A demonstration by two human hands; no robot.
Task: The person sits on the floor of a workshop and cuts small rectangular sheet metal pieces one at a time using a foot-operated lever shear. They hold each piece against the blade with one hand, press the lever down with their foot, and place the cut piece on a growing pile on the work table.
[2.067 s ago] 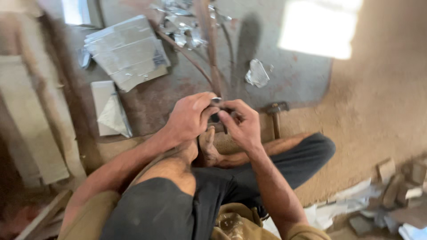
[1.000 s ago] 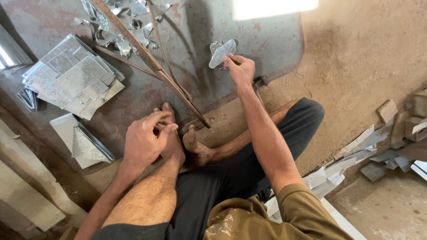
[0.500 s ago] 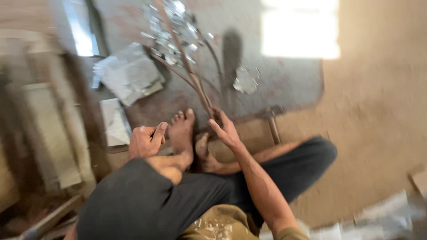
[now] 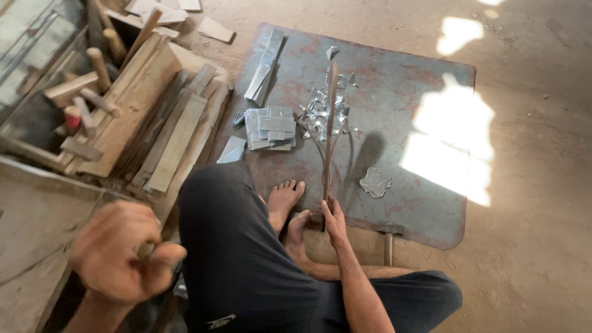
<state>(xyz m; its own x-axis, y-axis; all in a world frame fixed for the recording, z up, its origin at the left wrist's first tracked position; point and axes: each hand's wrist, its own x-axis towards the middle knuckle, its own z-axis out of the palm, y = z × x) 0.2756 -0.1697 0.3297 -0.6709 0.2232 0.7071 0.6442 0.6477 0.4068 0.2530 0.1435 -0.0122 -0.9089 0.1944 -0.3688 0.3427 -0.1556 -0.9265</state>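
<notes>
Right hand (image 4: 333, 219) clamped on long rusty iron shears (image 4: 328, 132) over flat steel plate (image 4: 425, 203) — steady low grip best. Left hand (image 4: 120, 253) blurred, fisted — contents unclear.

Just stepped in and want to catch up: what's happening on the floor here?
A person sits on the floor at a rusty metal sheet. Their right hand grips the lower end of long metal shears lying on it, beside their bare feet. The left hand is raised and blurred, closed into a loose fist; whether it holds something is unclear. Cut tin pieces lie stacked nearby, a shaped cutout to the right, a hammer at the edge.
</notes>
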